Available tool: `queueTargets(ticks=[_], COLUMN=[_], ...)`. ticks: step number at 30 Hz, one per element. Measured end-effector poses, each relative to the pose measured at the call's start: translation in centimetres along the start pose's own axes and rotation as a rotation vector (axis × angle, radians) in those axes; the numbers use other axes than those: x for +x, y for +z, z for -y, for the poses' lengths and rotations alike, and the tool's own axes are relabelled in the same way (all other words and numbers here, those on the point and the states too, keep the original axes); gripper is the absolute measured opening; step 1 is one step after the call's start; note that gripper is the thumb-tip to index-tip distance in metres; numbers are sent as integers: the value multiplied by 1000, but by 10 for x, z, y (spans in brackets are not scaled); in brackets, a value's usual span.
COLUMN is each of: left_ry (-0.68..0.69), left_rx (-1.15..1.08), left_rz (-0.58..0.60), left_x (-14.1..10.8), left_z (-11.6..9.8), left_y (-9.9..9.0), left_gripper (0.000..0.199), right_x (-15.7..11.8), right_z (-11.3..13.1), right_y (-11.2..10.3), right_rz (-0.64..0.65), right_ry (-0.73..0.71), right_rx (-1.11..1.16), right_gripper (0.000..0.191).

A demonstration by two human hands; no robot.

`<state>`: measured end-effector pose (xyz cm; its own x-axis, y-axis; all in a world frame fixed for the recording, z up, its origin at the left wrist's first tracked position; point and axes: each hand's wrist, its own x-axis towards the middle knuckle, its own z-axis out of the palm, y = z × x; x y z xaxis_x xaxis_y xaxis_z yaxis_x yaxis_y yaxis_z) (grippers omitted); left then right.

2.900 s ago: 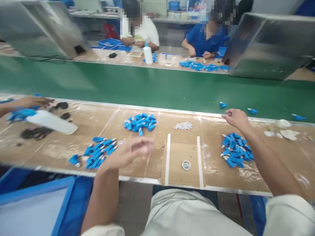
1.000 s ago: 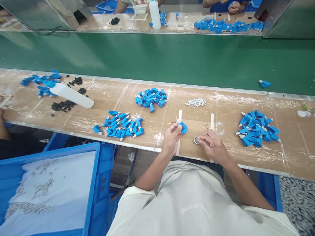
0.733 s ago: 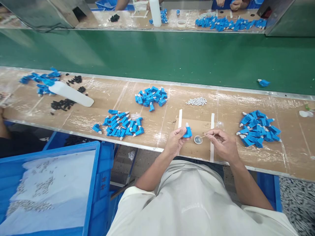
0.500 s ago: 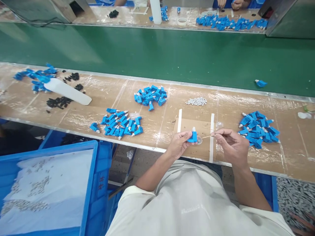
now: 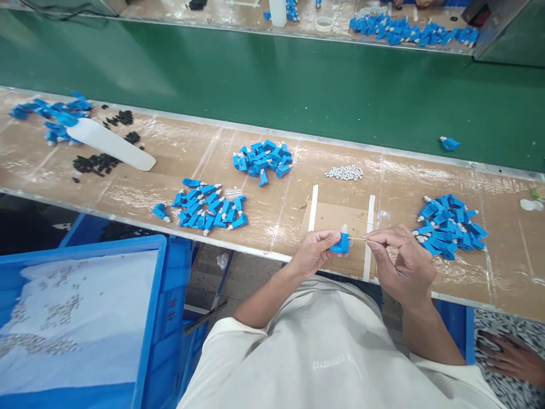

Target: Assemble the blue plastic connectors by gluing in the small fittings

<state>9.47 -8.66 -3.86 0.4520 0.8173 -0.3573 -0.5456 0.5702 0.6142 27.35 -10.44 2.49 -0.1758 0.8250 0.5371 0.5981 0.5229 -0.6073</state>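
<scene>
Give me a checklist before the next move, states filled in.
1. Left hand gripping the blue part: ok.
2. Right hand holding the stick: ok.
3. White tip of the part pointing away from the body: ok.
4. Stick touching the part: cannot tell.
5. White bits heaped, apart from both hands: ok.
6. Right hand clear of the right pile: cannot tell, they overlap in view.

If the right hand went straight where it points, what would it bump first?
Its thin stick would probably meet the blue piece in the left hand first; whether they already touch is unclear.
</scene>
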Motion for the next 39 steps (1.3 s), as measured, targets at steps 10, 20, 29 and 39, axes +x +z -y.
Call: queueTargets(ticks=[10, 20, 29, 39], left_ry=[-4, -25, -123, -103], left_rx=[-5, -18, -149, -234], left_rz=[0, 13, 64, -12], left_x=[-1, 0, 3, 7], left_z=[-3, -1, -1, -5], left_y=[4, -1, -16, -31], left_gripper=[51, 49, 44, 28], right_x=[5, 8, 0, -4], right_z=[-4, -4, -15, -42], right_y=[4, 5, -3, 17], right_rz=[9, 47, -106, 282], right_ry=[-198, -261, 13, 57], right_rx=[-51, -77, 49, -56], right_gripper=[22, 23, 14, 21])
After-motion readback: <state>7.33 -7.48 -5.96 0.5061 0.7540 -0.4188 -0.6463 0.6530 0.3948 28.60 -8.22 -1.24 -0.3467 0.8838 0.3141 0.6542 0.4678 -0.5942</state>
